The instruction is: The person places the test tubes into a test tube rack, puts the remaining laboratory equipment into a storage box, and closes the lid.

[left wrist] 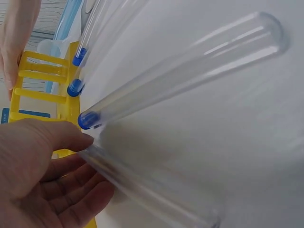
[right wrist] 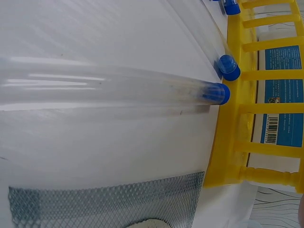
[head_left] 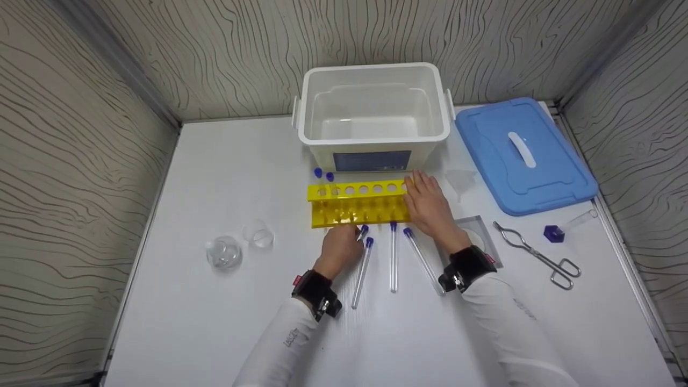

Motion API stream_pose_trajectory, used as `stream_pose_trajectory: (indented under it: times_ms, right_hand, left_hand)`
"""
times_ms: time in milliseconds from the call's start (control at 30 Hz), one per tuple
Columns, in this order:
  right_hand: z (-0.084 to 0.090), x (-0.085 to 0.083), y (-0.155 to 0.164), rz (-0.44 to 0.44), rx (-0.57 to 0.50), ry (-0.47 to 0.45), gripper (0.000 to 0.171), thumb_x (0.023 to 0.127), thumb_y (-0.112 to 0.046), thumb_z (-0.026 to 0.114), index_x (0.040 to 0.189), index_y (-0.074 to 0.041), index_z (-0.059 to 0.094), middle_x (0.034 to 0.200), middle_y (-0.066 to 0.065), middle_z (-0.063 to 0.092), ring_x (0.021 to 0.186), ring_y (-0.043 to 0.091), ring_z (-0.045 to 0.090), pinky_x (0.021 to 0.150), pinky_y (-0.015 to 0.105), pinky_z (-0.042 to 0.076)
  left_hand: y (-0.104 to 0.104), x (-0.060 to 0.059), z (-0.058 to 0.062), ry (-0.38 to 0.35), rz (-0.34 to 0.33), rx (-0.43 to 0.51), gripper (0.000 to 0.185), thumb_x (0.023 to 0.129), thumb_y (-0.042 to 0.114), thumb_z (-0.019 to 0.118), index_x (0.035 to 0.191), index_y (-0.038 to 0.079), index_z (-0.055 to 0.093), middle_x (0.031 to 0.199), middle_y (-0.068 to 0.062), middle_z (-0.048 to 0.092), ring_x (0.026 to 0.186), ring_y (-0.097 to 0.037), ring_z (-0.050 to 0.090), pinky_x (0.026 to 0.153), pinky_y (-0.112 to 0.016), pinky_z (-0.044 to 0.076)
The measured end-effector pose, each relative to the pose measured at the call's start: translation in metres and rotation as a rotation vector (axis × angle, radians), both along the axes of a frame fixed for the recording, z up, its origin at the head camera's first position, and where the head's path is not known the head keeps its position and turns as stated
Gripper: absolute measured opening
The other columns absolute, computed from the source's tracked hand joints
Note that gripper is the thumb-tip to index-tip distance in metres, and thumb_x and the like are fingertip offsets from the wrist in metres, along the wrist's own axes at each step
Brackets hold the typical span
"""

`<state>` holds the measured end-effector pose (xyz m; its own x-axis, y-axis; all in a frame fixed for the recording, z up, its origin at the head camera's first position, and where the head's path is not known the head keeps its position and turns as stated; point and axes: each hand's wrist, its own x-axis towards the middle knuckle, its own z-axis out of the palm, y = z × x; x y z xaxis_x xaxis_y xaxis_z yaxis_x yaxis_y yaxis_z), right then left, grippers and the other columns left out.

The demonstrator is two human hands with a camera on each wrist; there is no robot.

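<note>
Beneath the left hand [head_left: 339,248], fingers curled about it: one blue-capped test tube [left wrist: 142,190], light, slippery, breakable glass, best pinched mid-barrel; right hand [head_left: 427,203] lies spread atop the yellow rack [head_left: 357,207] just beyond.

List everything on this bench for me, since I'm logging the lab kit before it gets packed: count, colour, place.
Test tube rack: one, yellow, centre.
Capped test tubes: at least four lying before the rack, two standing in its left end, clear with blue caps.
Storage box: one, white, behind rack.
Lid: one, blue, right.
Tongs: one, metal, right.
Wire gauze: one, grey, under right wrist.
Glass vessels: two, clear, left.
Left hand: pinches one tube.
Right hand: rests on rack.
</note>
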<state>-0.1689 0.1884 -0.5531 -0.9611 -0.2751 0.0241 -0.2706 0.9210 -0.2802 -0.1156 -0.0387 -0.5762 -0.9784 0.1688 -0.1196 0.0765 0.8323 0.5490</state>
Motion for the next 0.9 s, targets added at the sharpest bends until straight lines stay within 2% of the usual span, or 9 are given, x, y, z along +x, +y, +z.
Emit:
stream_pose_trajectory:
  times_ms: [167,300,433,533,633,900]
  right_hand:
    - [-0.001,0.0,0.001,-0.001,-0.006,-0.004,0.058,0.105,-0.033,0.036,0.152,0.001,0.034,0.162,0.023,0.028,0.152,0.037,0.024,0.127,0.05,0.015]
    - [-0.001,-0.001,0.001,-0.004,-0.006,-0.017,0.058,0.105,-0.034,0.035,0.153,-0.001,0.033,0.163,0.021,0.026,0.153,0.037,0.023,0.128,0.05,0.014]
    - [-0.001,-0.001,0.001,0.0,-0.008,-0.012,0.057,0.106,-0.033,0.035,0.153,0.0,0.033,0.162,0.022,0.027,0.153,0.037,0.023,0.128,0.05,0.014]
    - [-0.001,-0.001,0.001,0.001,-0.008,-0.012,0.057,0.105,-0.032,0.035,0.153,0.0,0.033,0.162,0.022,0.026,0.153,0.037,0.023,0.128,0.05,0.015]
    - [-0.001,-0.001,0.0,-0.005,-0.009,-0.017,0.057,0.105,-0.032,0.037,0.153,0.0,0.033,0.163,0.022,0.026,0.153,0.037,0.022,0.127,0.05,0.014]
    - [-0.003,-0.001,0.0,-0.002,-0.018,-0.006,0.056,0.105,-0.03,0.038,0.152,0.0,0.035,0.161,0.023,0.028,0.152,0.037,0.024,0.127,0.051,0.015]
  left_hand:
    - [-0.002,0.0,0.004,0.017,-0.008,-0.019,0.016,0.081,0.006,0.066,0.096,0.009,0.072,0.087,-0.004,0.072,0.076,-0.021,0.063,0.068,-0.036,0.054]
    - [-0.002,0.0,0.012,-0.01,0.002,-0.002,0.02,0.084,0.009,0.067,0.103,0.009,0.074,0.098,-0.004,0.074,0.086,-0.02,0.066,0.078,-0.036,0.056]
    - [-0.003,-0.001,0.025,-0.064,0.003,0.019,0.025,0.087,0.015,0.069,0.112,0.012,0.073,0.097,-0.002,0.073,0.079,-0.017,0.061,0.072,-0.03,0.054]
    - [-0.003,-0.001,0.034,-0.078,-0.007,0.03,0.027,0.088,0.017,0.07,0.114,0.012,0.072,0.095,-0.002,0.073,0.074,-0.015,0.058,0.066,-0.026,0.051]
    - [-0.003,-0.001,0.043,-0.071,-0.012,0.049,0.029,0.088,0.019,0.071,0.117,0.013,0.071,0.097,-0.002,0.072,0.075,-0.015,0.057,0.066,-0.024,0.051]
    - [-0.003,-0.002,0.066,0.013,-0.03,0.093,0.027,0.089,0.019,0.067,0.116,0.014,0.071,0.095,-0.002,0.072,0.08,-0.014,0.061,0.071,-0.023,0.055]
